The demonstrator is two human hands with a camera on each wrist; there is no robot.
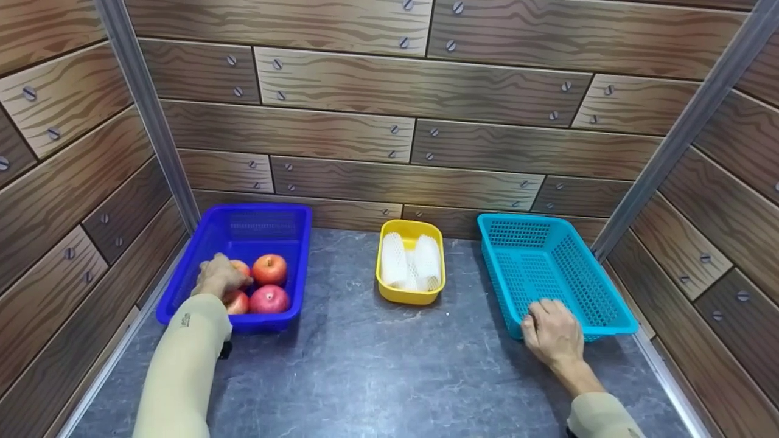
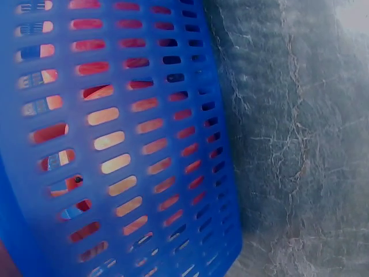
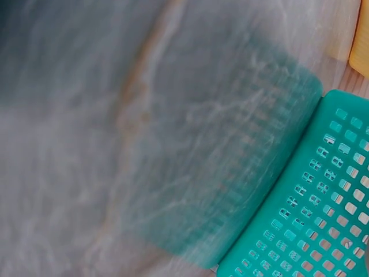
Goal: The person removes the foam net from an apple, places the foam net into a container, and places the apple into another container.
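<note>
Several red apples (image 1: pixel 270 269) lie in the deep-blue basket (image 1: pixel 298 243) at the left. My left hand (image 1: pixel 218 277) is down among them, thumb and fingers around the back-left apple (image 1: pixel 241 267); its far fingertips are hidden. In the left wrist view, the basket's slotted wall (image 2: pixel 124 144) fills the left side, with red showing through the slots. At the right, my right hand (image 1: pixel 555 334) is over the near rim of the teal basket (image 1: pixel 499 274), fingers loosely curled with nothing visible in them. Whether it touches the rim I cannot tell.
Between the baskets stands a small yellow bin (image 1: pixel 411 296) holding white foam net sleeves (image 1: pixel 394 260). Wood-patterned walls (image 1: pixel 341 134) enclose the grey marbled table (image 1: pixel 377 377) at the back and both sides. The teal basket's perforated wall (image 3: pixel 305 202) shows in the right wrist view.
</note>
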